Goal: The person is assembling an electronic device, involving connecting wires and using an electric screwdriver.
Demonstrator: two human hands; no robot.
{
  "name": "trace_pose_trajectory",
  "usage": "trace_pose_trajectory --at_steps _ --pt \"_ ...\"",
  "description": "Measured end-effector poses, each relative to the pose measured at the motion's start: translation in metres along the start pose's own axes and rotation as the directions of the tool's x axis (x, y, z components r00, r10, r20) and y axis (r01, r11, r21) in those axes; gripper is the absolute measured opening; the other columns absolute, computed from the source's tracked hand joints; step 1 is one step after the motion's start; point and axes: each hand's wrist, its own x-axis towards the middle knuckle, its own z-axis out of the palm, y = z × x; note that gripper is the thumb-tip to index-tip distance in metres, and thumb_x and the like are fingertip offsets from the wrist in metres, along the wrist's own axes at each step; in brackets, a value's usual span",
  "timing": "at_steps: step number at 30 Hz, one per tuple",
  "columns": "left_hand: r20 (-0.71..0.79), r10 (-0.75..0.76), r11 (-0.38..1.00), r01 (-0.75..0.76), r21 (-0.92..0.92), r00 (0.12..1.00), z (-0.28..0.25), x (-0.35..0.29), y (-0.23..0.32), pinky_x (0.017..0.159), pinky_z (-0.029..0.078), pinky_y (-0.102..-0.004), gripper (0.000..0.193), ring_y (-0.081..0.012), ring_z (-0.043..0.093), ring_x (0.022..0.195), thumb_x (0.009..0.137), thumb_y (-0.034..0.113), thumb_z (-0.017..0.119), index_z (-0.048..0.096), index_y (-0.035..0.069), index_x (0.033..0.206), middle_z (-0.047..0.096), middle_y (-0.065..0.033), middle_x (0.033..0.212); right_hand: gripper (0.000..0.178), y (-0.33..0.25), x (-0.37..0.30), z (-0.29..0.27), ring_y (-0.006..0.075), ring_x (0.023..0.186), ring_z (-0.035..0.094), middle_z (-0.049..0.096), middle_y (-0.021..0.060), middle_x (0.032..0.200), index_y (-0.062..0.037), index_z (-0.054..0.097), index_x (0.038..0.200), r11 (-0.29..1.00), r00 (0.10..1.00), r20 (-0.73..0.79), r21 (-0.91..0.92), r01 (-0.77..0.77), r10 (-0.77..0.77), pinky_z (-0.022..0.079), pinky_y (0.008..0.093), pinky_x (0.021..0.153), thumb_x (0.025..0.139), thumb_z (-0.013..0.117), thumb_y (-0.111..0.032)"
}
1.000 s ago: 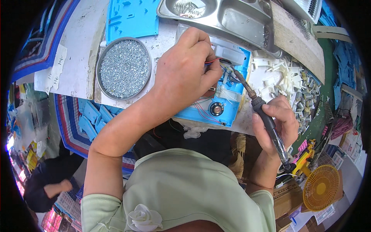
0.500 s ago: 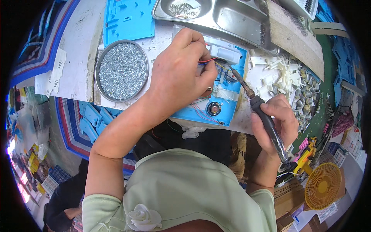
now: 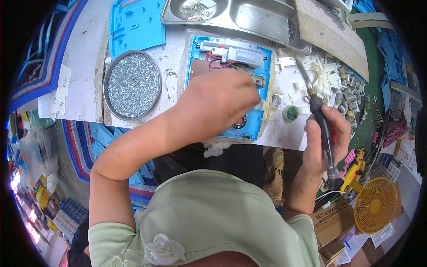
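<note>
My right hand [image 3: 324, 140] is wrapped tight around the black handle of a soldering iron [image 3: 316, 111], its tip raised away from me over white plastic parts [image 3: 327, 78]. To its left, my left hand [image 3: 218, 104] rests curled on the blue plastic housing [image 3: 253, 122]; whether it pinches anything I cannot tell. Further left sits a round tray of screws [image 3: 132, 84].
</note>
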Motion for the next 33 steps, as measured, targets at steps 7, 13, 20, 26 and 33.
trace_pose_trajectory --at_steps 7,13,20,26,33 --pt "0.177 -0.495 0.775 0.525 -0.353 0.850 -0.019 0.009 0.011 0.063 0.049 -0.0275 0.006 -0.0117 0.062 0.068 0.090 0.001 0.071 0.070 -0.001 0.095 0.067 -0.0057 0.078 0.058 0.004 0.017 0.064 0.0170 0.097 0.070 0.069 0.0130 0.114 -0.0011 0.059 0.134 0.995 0.992 0.105 0.070 0.065 -0.072 0.055 0.0301 0.086 0.079 0.078 0.007" --pt "-0.025 -0.130 0.967 0.121 -0.225 0.991 -0.008 -0.004 -0.003 0.073 0.053 -0.0335 0.011 -0.0231 0.066 0.083 0.086 -0.001 0.071 0.068 0.000 0.096 0.066 -0.0094 0.091 0.048 0.002 0.016 0.051 0.0143 0.090 0.068 0.069 0.0118 0.112 0.0006 0.065 0.126 0.998 0.999 0.049 0.067 0.010 -0.013 0.053 0.0262 0.081 0.081 0.081 -0.001" --pt "0.091 0.030 0.999 -0.031 0.010 0.995 -0.012 -0.011 0.002 0.079 0.054 -0.0393 0.019 -0.0317 0.064 0.096 0.078 0.002 0.076 0.065 0.005 0.094 0.062 -0.0090 0.108 0.025 -0.012 -0.003 -0.018 0.0203 0.062 0.055 0.059 0.0093 0.070 0.0051 0.069 0.100 0.990 0.958 0.276 0.137 0.042 -0.079 0.042 0.0316 0.058 0.080 0.075 -0.008" --pt "0.081 0.027 0.998 -0.031 0.056 0.996 -0.006 -0.012 0.003 0.079 0.054 -0.0398 0.022 -0.0310 0.064 0.097 0.076 0.003 0.077 0.063 0.007 0.093 0.061 -0.0094 0.109 0.022 -0.006 -0.008 -0.012 0.0184 0.053 0.050 0.053 0.0046 0.062 -0.0001 0.068 0.094 0.989 0.917 0.371 0.080 0.125 -0.145 0.037 0.0303 0.050 0.075 0.076 -0.004" --pt "0.074 0.025 0.998 -0.029 0.053 0.997 -0.006 -0.013 0.003 0.079 0.053 -0.0400 0.025 -0.0315 0.064 0.097 0.075 0.003 0.077 0.062 0.008 0.095 0.061 -0.0097 0.109 0.022 -0.008 -0.005 -0.007 0.0195 0.052 0.051 0.058 0.0064 0.063 -0.0008 0.068 0.094 0.986 0.911 0.380 0.112 0.126 -0.160 0.038 0.0312 0.049 0.073 0.076 -0.003"
